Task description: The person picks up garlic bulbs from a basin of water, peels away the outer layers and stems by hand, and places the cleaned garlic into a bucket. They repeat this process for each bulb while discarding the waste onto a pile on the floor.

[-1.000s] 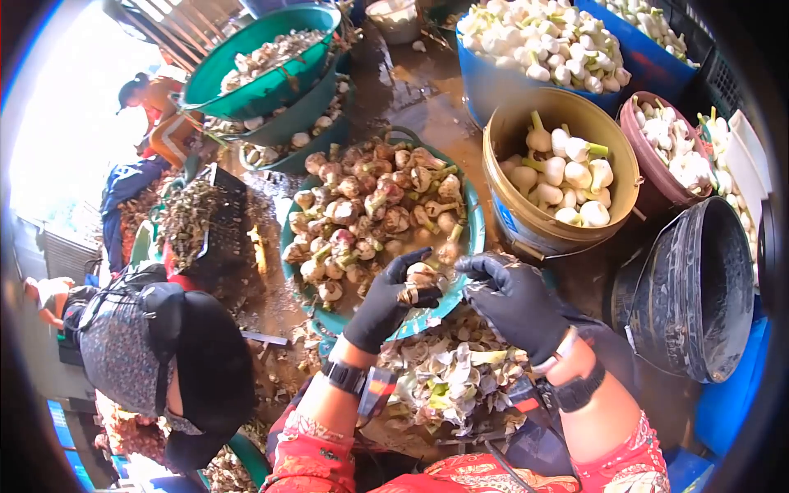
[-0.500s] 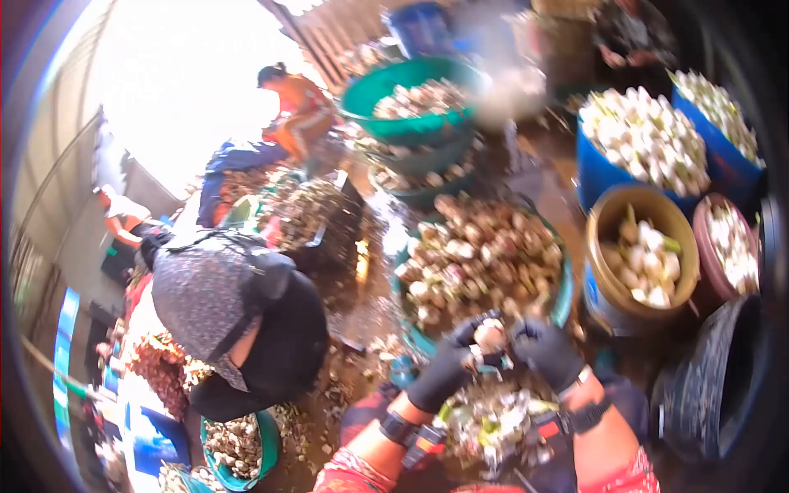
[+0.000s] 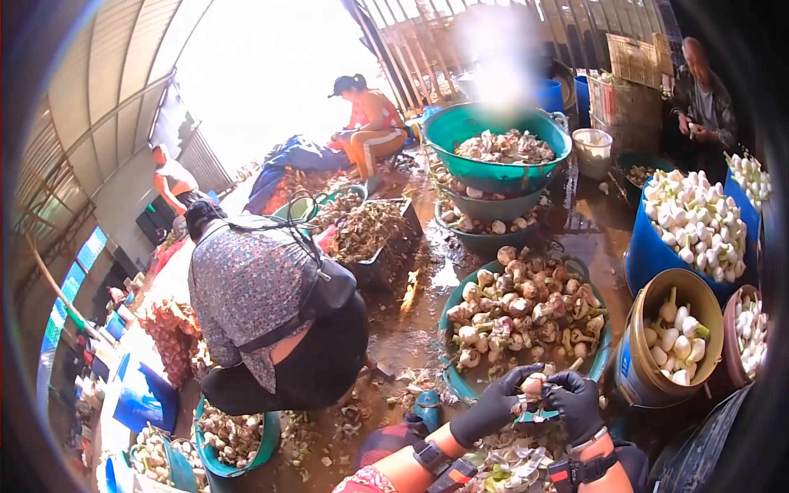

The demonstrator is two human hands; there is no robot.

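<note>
A garlic bulb (image 3: 534, 384) with brownish-pink skin is held in my left hand (image 3: 493, 408), which wears a black glove and has its fingers wrapped round it. My right hand (image 3: 577, 404), gloved in black too, is closed right beside the bulb, its fingertips at the bulb's side; what it grips is too small to make out. Below both hands lies a heap of garlic peelings (image 3: 509, 460). Just beyond them stands a green basin (image 3: 450, 322) full of unpeeled garlic bulbs (image 3: 526, 308).
To the right, a tan bucket (image 3: 629, 353) and a blue tub (image 3: 641, 246) hold peeled white garlic. Stacked green basins (image 3: 444, 135) stand farther back. A person in a patterned top (image 3: 246, 287) bends at left near a basin (image 3: 271, 440). Other people sit at the back.
The view has shifted, so the scene now sits lower and to the right, and sharper. My hands remain together at the garlic bulb, the right one now closer against it.
</note>
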